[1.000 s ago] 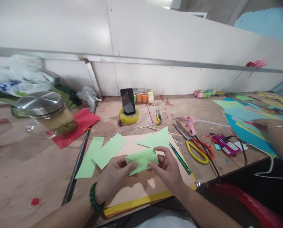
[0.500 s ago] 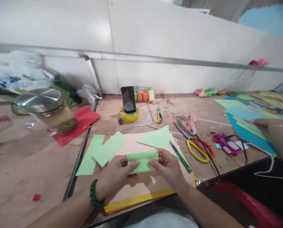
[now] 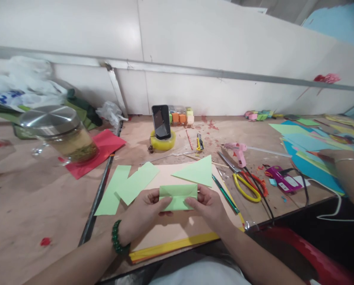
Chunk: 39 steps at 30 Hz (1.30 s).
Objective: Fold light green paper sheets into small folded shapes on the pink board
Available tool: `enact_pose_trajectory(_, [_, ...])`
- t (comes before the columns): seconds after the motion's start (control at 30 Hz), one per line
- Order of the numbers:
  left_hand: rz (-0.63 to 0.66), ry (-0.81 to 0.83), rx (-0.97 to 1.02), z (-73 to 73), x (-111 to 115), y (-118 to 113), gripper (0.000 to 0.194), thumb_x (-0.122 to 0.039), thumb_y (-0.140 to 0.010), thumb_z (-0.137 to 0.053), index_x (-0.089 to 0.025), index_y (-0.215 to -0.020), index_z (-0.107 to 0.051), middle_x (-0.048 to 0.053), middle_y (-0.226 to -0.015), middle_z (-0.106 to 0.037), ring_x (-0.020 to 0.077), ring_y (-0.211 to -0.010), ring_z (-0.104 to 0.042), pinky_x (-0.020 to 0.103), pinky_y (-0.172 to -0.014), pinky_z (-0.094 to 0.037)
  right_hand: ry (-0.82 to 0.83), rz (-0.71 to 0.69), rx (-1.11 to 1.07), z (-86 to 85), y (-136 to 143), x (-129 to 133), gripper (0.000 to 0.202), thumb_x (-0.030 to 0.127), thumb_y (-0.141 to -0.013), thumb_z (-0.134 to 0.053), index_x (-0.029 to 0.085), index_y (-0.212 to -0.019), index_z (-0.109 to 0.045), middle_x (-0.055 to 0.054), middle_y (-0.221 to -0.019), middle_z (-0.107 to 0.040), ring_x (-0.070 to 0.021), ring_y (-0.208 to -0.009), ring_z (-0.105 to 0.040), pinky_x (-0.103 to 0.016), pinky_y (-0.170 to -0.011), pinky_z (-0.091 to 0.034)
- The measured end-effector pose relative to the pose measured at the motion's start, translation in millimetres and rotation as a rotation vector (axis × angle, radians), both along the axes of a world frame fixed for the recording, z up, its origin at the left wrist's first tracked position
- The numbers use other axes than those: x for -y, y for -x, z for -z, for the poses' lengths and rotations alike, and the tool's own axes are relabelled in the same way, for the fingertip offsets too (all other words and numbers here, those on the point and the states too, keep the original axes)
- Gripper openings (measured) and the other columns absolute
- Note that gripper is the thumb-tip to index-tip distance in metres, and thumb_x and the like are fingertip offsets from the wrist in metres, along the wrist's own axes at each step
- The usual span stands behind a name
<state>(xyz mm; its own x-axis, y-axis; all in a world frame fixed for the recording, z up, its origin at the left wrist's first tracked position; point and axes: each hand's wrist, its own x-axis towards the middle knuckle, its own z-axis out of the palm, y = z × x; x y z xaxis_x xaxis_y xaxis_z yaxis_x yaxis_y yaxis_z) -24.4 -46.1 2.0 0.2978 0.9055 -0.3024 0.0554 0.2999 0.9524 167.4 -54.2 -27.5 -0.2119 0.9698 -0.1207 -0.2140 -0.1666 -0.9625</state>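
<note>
Tabletop (image 3: pixel 22 190): extends broadly left of dark strip (image 3: pixel 89 227).
Paper stack (image 3: pixel 179 231): lies near tabletop's front edge.
Left hand (image 3: pixel 144 209), right hand (image 3: pixel 210 206): fingers pinch ends of green sheet (image 3: pixel 178 191).

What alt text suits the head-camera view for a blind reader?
A left hand and a right hand hold a folded green paper over stacked paper. Scissors and a pink glue gun lie to the right; behind stands a phone.
</note>
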Motion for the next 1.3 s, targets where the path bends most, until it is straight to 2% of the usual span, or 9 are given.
enact_pose_trajectory(0.1, [0.003,0.026,-0.053,1.8,-0.6,1.0,0.044,-0.055,-0.064,-0.071,-0.011,-0.071,-0.069,0.004,-0.055,-0.066,0.0126,-0.051,-0.057,0.021,-0.050,-0.043,-0.012,0.009,-0.005,-4.3,1.1,0.2,0.042,0.040,-0.066,-0.082,0.016,-0.098,-0.067,-0.002,-0.078,-0.074,-0.0161,-0.069,-0.068,-0.028,-0.065,-0.059])
enact_pose_trajectory(0.2, [0.000,-0.005,-0.069,3.6,-0.4,2.3,0.046,-0.057,-0.065,-0.070,-0.011,-0.071,-0.070,0.005,-0.057,-0.067,0.0127,-0.051,-0.056,0.022,-0.051,-0.044,-0.029,0.005,-0.019,-5.3,0.8,-0.1,0.042,0.040,-0.067,-0.082,0.016,-0.098,-0.067,-0.003,-0.077,-0.074,-0.0165,-0.070,-0.069,-0.028,-0.067,-0.059])
enact_pose_trajectory(0.4, [0.004,-0.030,-0.098,6.8,-0.5,4.7,0.049,-0.058,-0.065,-0.070,-0.010,-0.076,-0.072,0.005,-0.056,-0.067,0.0130,-0.050,-0.055,0.023,-0.051,-0.046,0.038,-0.060,-0.004,-3.6,-2.4,-0.7,0.046,0.042,-0.067,-0.081,0.016,-0.103,-0.067,-0.003,-0.082,-0.074,-0.0153,-0.069,-0.068,-0.024,-0.058,-0.059])
enact_pose_trajectory(0.6, [0.048,0.027,-0.056,1.4,-1.5,4.9,0.053,-0.060,-0.062,-0.072,-0.010,-0.080,-0.073,0.005,-0.059,-0.069,0.0126,-0.052,-0.059,0.021,-0.052,-0.045,0.016,-0.022,0.063,-2.3,-3.3,1.7,0.041,0.044,-0.067,-0.081,0.015,-0.094,-0.070,-0.003,-0.080,-0.073,-0.0158,-0.069,-0.067,-0.027,-0.061,-0.060])
enact_pose_trajectory(0.87, [0.047,0.017,-0.039,-2.0,-1.3,3.8,0.049,-0.059,-0.061,-0.074,-0.012,-0.074,-0.071,0.005,-0.060,-0.069,0.0140,-0.052,-0.060,0.022,-0.051,-0.045,0.048,-0.049,0.002,-4.1,-3.9,-0.2,0.042,0.042,-0.064,-0.083,0.014,-0.092,-0.069,-0.001,-0.074,-0.071,-0.0110,-0.059,-0.062,-0.021,-0.050,-0.057])
enact_pose_trajectory(1.07, [0.066,0.039,-0.028,0.1,-2.2,6.6,0.053,-0.063,-0.064,-0.071,-0.012,-0.078,-0.071,0.006,-0.059,-0.069,0.0156,-0.054,-0.063,0.023,-0.053,-0.046,0.029,-0.010,0.048,-5.6,-3.1,2.3,0.041,0.043,-0.065,-0.082,0.015,-0.092,-0.068,-0.002,-0.074,-0.071,-0.0132,-0.063,-0.065,-0.023,-0.055,-0.058])
enact_pose_trajectory(1.3, [0.017,0.041,-0.042,-2.6,-1.6,4.0,0.052,-0.060,-0.062,-0.072,-0.011,-0.080,-0.072,0.007,-0.062,-0.071,0.0158,-0.056,-0.063,0.023,-0.054,-0.046,0.012,-0.021,0.055,-5.8,-1.8,3.9,0.042,0.046,-0.067,-0.080,0.016,-0.094,-0.067,-0.002,-0.077,-0.072,-0.0146,-0.067,-0.065,-0.025,-0.058,-0.059])
